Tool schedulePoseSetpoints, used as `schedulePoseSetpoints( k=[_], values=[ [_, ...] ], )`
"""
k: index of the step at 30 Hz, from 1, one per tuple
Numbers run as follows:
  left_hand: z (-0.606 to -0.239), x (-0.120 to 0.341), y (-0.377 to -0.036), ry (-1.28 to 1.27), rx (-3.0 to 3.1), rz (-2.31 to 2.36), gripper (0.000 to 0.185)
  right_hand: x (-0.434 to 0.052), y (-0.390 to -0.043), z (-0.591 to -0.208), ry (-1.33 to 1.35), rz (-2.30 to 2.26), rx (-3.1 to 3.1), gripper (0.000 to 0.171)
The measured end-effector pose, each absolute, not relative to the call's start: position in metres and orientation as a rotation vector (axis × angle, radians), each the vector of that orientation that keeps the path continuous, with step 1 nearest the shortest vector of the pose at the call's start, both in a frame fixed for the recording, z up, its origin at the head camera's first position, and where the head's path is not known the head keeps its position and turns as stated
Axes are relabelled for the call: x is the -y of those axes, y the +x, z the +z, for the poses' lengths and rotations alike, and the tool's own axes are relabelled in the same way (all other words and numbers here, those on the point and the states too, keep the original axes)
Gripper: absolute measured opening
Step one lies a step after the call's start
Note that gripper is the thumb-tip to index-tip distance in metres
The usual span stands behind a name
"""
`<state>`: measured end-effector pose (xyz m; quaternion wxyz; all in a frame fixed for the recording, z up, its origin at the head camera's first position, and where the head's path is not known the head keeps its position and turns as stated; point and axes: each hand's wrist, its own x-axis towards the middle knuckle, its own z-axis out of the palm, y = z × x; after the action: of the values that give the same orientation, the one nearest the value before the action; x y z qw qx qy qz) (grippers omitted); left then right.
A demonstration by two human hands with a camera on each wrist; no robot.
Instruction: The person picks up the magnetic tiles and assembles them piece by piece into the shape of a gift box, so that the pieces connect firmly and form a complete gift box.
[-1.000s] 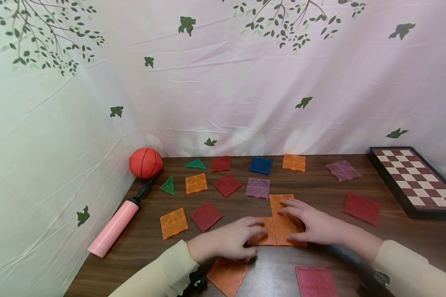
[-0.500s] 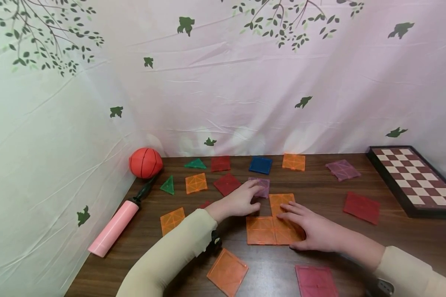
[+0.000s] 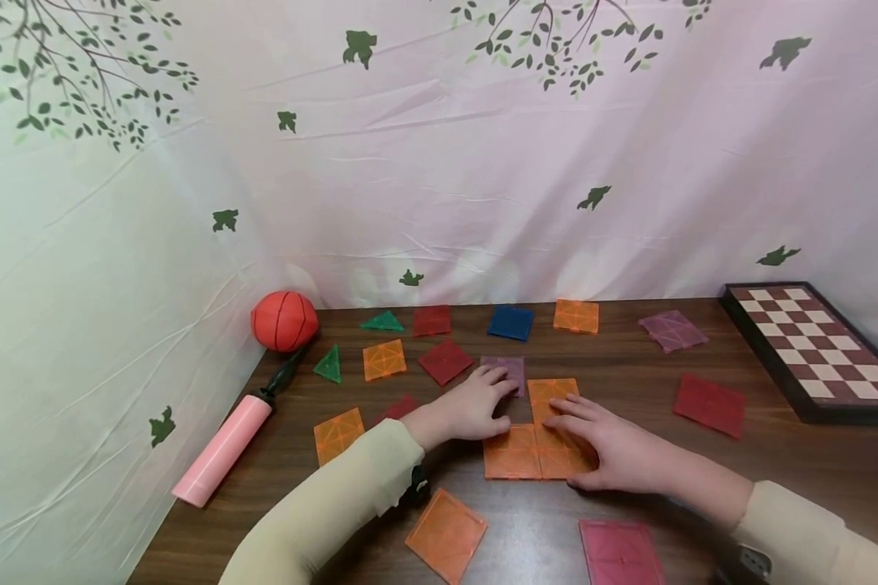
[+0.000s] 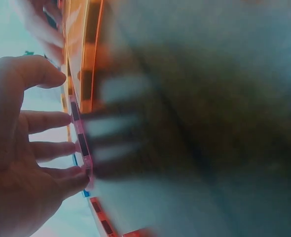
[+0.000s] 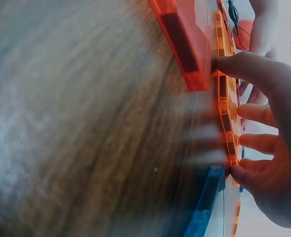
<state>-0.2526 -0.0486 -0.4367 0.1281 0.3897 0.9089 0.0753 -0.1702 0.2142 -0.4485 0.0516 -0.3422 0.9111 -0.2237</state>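
Observation:
Three clear orange square tiles (image 3: 510, 455) lie edge to edge in an L shape on the dark wooden table. My right hand (image 3: 606, 445) rests on the right-hand ones, fingers spread; the right wrist view has its fingertips along an orange tile edge (image 5: 223, 86). Just beyond the L's left part, my left hand (image 3: 474, 405) reaches over the table. Its fingertips touch a purple square tile (image 3: 514, 369), which lies flat and is partly covered by them. In the left wrist view, these fingers meet the purple tile's edge (image 4: 82, 140) without curling round it.
Loose tiles lie around: a blue square (image 3: 510, 322), a red square (image 3: 445, 361), green triangles (image 3: 328, 365), an orange square (image 3: 447, 535) and a pink-red square (image 3: 621, 554) in front. A chessboard (image 3: 812, 345) stands right; a pink pump (image 3: 223, 451) and red ball (image 3: 284, 321) are left.
My left hand left the orange tiles and reached out to the purple tile, which has since slid slightly toward me and left. My right hand stays on the orange tiles.

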Motion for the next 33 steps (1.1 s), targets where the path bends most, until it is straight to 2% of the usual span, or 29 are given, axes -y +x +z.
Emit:
schedulePoseSetpoints(
  k=[16,25,29,33],
  values=[
    [-0.435,0.056,-0.218,1.175,-2.609,0.175,0.064,-0.211,-0.175,-0.452,-1.049,-0.643,-2.815,0.070],
    [-0.434,0.059,-0.212,1.212,-2.605,0.125,0.080,-0.214,-0.177,-0.450,-1.072,-0.692,-2.774,0.070],
    [-0.436,0.058,-0.209,1.282,-2.607,0.097,0.085,-0.225,-0.178,-0.446,-1.069,-0.762,-2.783,0.066],
    [-0.437,0.055,-0.206,1.314,-2.594,0.062,0.085,-0.244,-0.179,-0.437,-0.947,-0.801,-2.915,0.055]
  ],
)
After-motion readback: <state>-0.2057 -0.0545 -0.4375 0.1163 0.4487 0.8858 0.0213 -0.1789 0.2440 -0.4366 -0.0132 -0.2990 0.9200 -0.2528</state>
